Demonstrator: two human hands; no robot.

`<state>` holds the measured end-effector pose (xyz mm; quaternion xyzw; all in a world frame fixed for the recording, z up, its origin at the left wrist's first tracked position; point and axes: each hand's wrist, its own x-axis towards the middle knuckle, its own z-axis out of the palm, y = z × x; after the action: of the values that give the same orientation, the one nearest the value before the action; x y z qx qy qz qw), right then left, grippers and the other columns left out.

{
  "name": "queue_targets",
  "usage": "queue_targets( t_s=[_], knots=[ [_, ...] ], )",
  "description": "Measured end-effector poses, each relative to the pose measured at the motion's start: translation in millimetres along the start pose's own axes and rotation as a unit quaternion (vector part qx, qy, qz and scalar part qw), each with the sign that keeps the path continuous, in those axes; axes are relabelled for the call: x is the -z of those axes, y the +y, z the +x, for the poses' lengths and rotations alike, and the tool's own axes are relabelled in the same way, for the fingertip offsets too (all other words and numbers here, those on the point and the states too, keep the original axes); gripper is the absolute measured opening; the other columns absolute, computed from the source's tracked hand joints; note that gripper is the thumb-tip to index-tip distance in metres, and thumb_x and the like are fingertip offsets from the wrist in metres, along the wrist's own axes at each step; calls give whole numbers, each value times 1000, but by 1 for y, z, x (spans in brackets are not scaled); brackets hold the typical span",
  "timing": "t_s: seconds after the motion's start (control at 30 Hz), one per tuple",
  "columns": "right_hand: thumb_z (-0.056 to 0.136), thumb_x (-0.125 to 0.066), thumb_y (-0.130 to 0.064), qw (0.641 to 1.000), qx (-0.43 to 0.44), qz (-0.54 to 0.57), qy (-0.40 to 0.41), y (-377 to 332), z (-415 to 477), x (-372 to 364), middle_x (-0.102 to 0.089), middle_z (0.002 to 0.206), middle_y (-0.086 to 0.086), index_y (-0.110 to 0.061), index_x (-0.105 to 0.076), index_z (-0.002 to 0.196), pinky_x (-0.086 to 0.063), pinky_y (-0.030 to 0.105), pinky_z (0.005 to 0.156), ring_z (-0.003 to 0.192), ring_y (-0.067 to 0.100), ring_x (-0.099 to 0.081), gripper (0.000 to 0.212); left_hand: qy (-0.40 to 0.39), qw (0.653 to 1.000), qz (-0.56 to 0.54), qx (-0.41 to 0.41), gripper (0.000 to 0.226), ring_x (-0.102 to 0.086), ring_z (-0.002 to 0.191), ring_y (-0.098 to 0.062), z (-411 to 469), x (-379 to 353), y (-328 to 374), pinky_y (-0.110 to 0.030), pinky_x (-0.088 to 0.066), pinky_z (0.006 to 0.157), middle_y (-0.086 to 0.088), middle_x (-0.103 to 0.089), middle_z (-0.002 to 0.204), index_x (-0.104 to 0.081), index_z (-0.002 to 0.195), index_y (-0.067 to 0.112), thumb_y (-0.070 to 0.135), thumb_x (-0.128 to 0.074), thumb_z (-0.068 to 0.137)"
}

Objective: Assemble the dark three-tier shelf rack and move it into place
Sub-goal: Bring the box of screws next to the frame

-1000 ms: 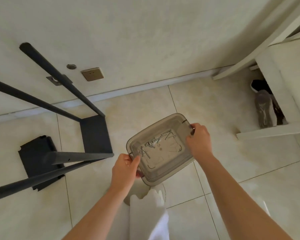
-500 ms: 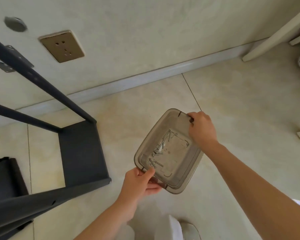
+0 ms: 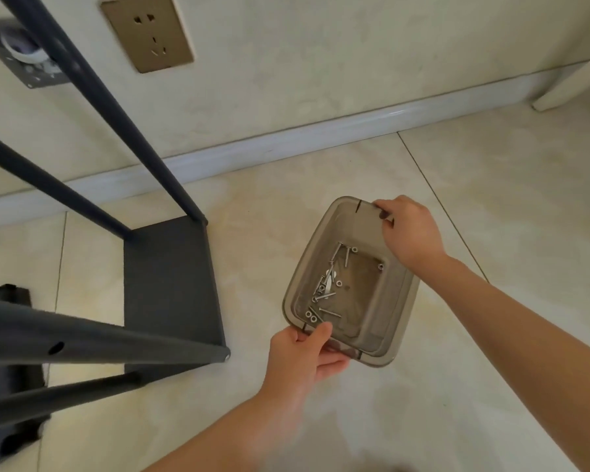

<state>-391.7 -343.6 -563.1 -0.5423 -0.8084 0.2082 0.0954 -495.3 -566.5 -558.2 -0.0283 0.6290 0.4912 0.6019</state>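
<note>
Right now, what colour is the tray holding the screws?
Translucent smoky grey-brown; the tray shows best in the head view.

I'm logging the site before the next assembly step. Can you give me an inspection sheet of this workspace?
Surface: pale tiled floor.
Job's things: dark rack frame stands on the floor, one shelf panel at the poles' feet; smoky plastic tray holds loose screws and nuts.
Clutter: another dark panel at the left edge, partly hidden.
Hands: left hand grips the tray's near corner; right hand grips its far corner.
Cables: nothing seen.
Surroundings: wall socket, metal bracket, baseboard, white furniture leg.
</note>
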Motion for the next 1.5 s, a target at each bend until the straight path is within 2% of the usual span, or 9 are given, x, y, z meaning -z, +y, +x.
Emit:
queue_targets(
  t_s=[0.23, 0.37, 0.47, 0.6, 0.77, 0.9, 1.1, 1.33, 1.5],
  knots=[
    [91, -48, 3, 1000, -19, 18, 13, -5, -27, 7, -49, 142, 14, -8, -46, 145, -37, 40, 105, 130, 34, -40, 55, -24, 994, 93, 46, 34, -76, 79, -35, -1, 10, 7, -38, -64, 69, -12, -69, 76, -62, 100, 2, 33, -73, 92],
    [90, -54, 0, 988, -70, 108, 85, 2, -71, 8, -35, 150, 12, -4, -39, 146, -31, 37, 113, 138, 31, -34, 58, 78, 955, 283, -34, 54, -76, 79, -21, 10, 26, 22, -43, -61, 84, -3, -63, 91, -54, 101, 11, 60, -69, 84],
    [95, -56, -11, 968, -148, 191, 74, 5, -105, 1, -26, 156, 8, -8, -26, 151, -31, 34, 112, 142, 26, -33, 64, 99, 936, 319, -108, 40, -66, 97, -17, 20, 30, 36, -42, -54, 93, 3, -62, 106, -56, 106, 20, 53, -68, 89],
    [100, -51, -22, 926, -238, 292, 24, 4, -135, -13, -29, 157, 5, -14, -19, 154, -36, 39, 112, 139, 24, -38, 64, 67, 923, 347, -155, 31, -56, 99, -5, 34, 21, 45, -25, -40, 82, 18, -56, 112, -54, 119, 28, 36, -68, 93],
    [101, -48, -24, 908, -255, 333, -9, -4, -143, -20, -53, 127, -4, -19, -29, 149, -43, 30, 86, 107, 18, -55, 53, 52, 918, 358, -161, 14, -60, 87, -8, 41, 14, 40, -19, -42, 69, 4, -67, 103, -64, 111, 22, 20, -59, 97],
    [99, -47, -13, 910, -254, 326, -30, -8, -135, -21, -55, 117, -5, -20, -25, 150, -45, 26, 68, 89, 14, -59, 57, 56, 912, 375, -155, 18, -64, 97, -33, 40, 12, 36, -36, -49, 81, -16, -69, 103, -66, 106, 10, 15, -50, 102],
    [97, -43, -7, 920, -239, 307, -44, -6, -113, -18, -51, 112, -5, -21, -26, 150, -57, 45, 79, 82, 14, -61, 57, 49, 912, 378, -150, 16, -65, 101, -30, 37, 14, 23, -44, -51, 93, -11, -69, 106, -64, 111, 14, 15, -49, 103],
    [97, -45, -9, 925, -232, 298, -50, -1, -109, -18, -52, 131, -1, -18, -26, 151, -45, 19, 56, 78, 6, -58, 58, 47, 925, 347, -146, 7, -67, 99, -23, 29, 16, 28, -44, -53, 97, 2, -70, 101, -64, 100, 28, 24, -59, 99],
    [97, -49, -11, 943, -210, 258, -17, -7, -120, 0, -37, 153, 7, -12, -22, 154, -42, 34, 97, 131, 27, -47, 63, 51, 915, 367, -160, 31, -61, 116, -18, -1, 24, 32, -43, -49, 105, 8, -62, 125, -60, 130, 21, 29, -60, 100]
  ],
)
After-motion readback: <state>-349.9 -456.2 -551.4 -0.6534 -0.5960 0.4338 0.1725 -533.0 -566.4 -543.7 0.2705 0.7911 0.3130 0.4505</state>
